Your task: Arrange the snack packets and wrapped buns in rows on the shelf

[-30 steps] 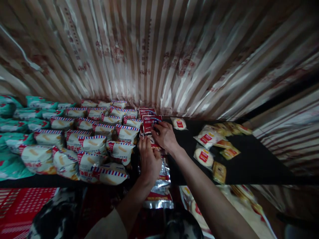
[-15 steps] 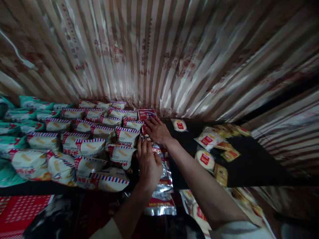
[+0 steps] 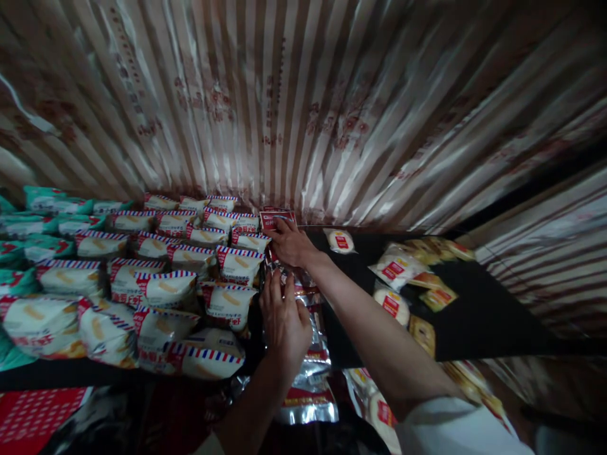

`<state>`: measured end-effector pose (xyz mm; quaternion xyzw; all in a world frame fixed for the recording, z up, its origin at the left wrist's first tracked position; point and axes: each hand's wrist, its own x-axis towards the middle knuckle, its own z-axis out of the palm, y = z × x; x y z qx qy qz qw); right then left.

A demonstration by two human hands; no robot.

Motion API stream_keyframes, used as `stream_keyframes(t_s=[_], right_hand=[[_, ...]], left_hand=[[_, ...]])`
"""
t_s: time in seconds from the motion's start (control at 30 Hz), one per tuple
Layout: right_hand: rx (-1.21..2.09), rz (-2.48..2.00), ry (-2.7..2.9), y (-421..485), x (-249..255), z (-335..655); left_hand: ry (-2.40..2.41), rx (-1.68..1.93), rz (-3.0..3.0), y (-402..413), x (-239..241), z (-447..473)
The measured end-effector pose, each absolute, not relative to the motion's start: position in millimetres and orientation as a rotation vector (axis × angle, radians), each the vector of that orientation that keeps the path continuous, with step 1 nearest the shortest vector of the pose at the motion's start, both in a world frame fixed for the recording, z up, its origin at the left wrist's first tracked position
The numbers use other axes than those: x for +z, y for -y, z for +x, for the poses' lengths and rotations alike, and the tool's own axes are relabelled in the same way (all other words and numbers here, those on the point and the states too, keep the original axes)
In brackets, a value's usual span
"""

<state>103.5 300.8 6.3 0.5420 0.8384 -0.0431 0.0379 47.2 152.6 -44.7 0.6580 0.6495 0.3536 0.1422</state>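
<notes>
From my end: two hands, both on one column of red-and-silver packets [image 3: 310,397] running front to back mid-desk [image 3: 493,309]; I count at least five, overlapped. Right hand [image 3: 290,243] lies over the far part, left hand [image 3: 287,316] nearer. Fingers on both are lightly spread, pressed over the packets; can't tell if either pinches one. Left of them, about twenty white striped bags [image 3: 227,304] in rows, then at least eight teal bags [image 3: 47,249], cut off by my view. Right: three clear packs [image 3: 341,240], each with one round white disc inside, plus several yellow packets [image 3: 439,295], overlap spoils the count. Red perforated basket [image 3: 40,411] bottom left, contents unreadable. Below the front edge, at least two more round packs [image 3: 382,414]; can't tell what holds them.
</notes>
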Motion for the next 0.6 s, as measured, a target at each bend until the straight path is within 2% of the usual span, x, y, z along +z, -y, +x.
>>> stream_keyframes(t_s=[0.27, 0.6], right_hand=[[-0.161, 1.611, -2.497, -308, 11, 98], [-0.018, 1.774, -2.529, -309, -7, 94]], left_hand=[[-1.879, 0.982, 1.906, -154, -45, 46], [-1.909, 0.959, 1.894, -155, -44, 43]])
